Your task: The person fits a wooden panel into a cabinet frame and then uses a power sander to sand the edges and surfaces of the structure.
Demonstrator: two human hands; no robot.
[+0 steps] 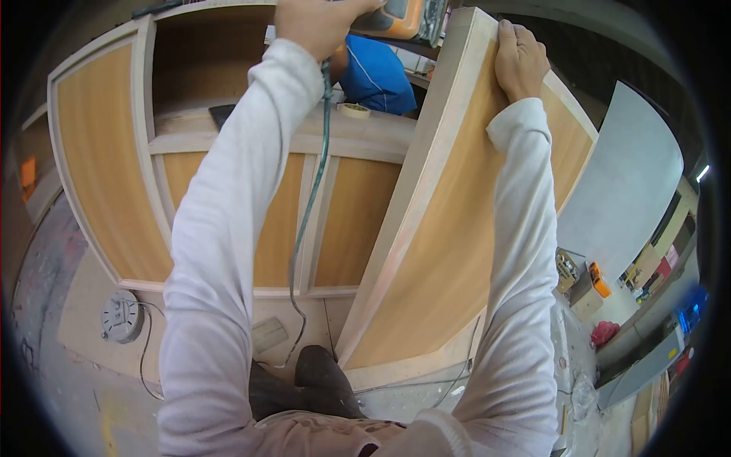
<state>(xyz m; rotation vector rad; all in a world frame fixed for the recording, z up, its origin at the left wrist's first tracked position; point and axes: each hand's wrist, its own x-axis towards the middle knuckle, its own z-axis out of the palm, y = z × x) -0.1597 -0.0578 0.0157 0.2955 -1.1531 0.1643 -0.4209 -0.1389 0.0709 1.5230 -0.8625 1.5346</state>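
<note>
At the top of the head view, my left hand (318,23) is closed around an orange-and-grey power sander (392,17), partly cut off by the frame edge. Its dark pad side faces the upper end of a wooden cabinet panel (438,236), which has pale framing around a honey-coloured face. A greenish cord (323,164) hangs down from beside my left wrist. Across the panel's top edge lies my right hand (521,59), fingers bent over it. Behind stands a wooden cabinet (99,160) with an open upper compartment.
On the cabinet ledge lies a roll of tape (354,111), with blue cloth (377,76) behind it. A round grey device (122,316) with a cable rests on the floor board. To the right are a pale curved sheet (624,175) and an orange tool (599,280) on a box.
</note>
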